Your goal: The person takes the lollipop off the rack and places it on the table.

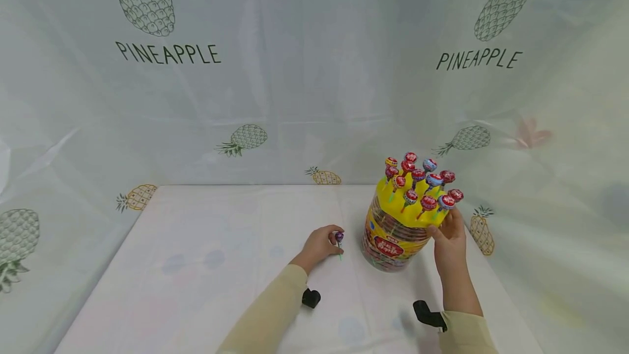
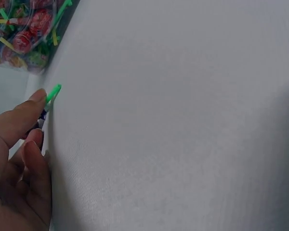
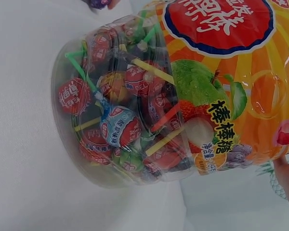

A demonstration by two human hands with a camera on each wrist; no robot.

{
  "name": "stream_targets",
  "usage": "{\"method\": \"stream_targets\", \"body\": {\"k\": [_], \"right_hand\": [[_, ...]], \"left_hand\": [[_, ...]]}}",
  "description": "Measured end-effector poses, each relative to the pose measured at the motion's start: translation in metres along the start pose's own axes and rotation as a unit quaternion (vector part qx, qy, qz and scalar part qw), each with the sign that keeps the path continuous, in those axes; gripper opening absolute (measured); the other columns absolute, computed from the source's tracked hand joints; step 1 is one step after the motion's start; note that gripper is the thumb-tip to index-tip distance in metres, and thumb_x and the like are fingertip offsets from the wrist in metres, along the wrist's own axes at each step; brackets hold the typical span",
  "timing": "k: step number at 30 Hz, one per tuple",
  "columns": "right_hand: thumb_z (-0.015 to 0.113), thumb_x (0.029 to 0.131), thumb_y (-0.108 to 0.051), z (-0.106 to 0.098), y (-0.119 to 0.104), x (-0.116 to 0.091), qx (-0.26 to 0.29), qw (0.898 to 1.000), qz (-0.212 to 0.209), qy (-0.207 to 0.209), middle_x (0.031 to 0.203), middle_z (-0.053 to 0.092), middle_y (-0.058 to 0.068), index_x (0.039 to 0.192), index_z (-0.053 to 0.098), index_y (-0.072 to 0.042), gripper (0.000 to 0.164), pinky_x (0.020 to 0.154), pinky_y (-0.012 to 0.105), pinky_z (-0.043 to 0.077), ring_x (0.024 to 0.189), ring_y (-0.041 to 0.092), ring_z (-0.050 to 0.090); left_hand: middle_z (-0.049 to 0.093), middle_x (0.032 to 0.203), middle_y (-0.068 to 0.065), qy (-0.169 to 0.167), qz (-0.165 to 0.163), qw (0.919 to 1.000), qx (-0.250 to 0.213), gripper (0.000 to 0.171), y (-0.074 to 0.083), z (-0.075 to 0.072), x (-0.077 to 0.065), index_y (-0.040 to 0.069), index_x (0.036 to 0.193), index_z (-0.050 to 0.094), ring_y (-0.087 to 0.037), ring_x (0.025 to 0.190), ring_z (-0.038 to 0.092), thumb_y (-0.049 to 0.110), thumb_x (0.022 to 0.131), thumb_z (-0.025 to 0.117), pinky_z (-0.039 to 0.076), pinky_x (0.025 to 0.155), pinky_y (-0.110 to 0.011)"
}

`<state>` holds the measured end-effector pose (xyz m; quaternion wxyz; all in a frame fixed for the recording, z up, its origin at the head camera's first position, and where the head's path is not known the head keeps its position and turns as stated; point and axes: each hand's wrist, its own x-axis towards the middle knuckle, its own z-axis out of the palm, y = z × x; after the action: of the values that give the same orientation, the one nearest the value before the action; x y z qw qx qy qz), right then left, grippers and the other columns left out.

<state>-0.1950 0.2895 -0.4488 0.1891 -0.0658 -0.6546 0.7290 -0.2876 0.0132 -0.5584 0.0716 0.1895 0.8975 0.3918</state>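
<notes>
Between its thumb and fingers my left hand [image 1: 320, 245] pinches a lollipop [image 1: 339, 237] in a dark purple wrapper. Its green stick points down in the head view, close over the table; in the left wrist view the lollipop [image 2: 53, 93] is partly hidden by the fingers. My right hand [image 1: 450, 236] grips the upper right side of a large clear candy jar [image 1: 390, 234], thumb near the yellow lid [image 1: 400, 209]. The jar leans to the right. Several wrapped lollipops stand on sticks in the lid, and more show through the jar's wall [image 3: 120, 115].
A white cloth covers the table [image 1: 221, 245]. Behind it hangs a pale curtain [image 1: 314, 70] printed with pineapples. Black wrist mounts stick out at the left sleeve [image 1: 275, 310] and the right sleeve [image 1: 467, 335].
</notes>
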Motion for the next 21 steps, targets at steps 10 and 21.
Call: {"method": "stream_targets", "body": {"k": [10, 21], "right_hand": [[0.062, 0.095, -0.01, 0.001, -0.0001, 0.0013, 0.0, 1.0, 0.004, 0.001, 0.159, 0.024, -0.004, 0.152, 0.03, -0.032, 0.069, 0.116, 0.044, 0.013, 0.146, 0.019, 0.018], [0.06, 0.096, -0.011, 0.001, -0.0007, -0.0002, -0.012, 1.0, 0.012, 0.003, 0.16, 0.019, -0.004, 0.154, 0.025, -0.033, 0.071, 0.116, 0.044, 0.014, 0.147, 0.02, 0.015]], "left_hand": [[0.054, 0.073, 0.007, -0.021, -0.036, 0.999, 0.019, 0.057, 0.0053, -0.007, 0.0002, 0.018, 0.125, 0.064, -0.01, 0.064, 0.047, 0.019, 0.074, 0.087, 0.041, 0.064, -0.028], [0.055, 0.073, 0.01, -0.028, -0.034, 0.9982, 0.04, 0.06, 0.003, -0.0056, -0.0027, 0.021, 0.131, 0.06, -0.008, 0.062, 0.049, 0.027, 0.076, 0.085, 0.041, 0.059, -0.025]]}}
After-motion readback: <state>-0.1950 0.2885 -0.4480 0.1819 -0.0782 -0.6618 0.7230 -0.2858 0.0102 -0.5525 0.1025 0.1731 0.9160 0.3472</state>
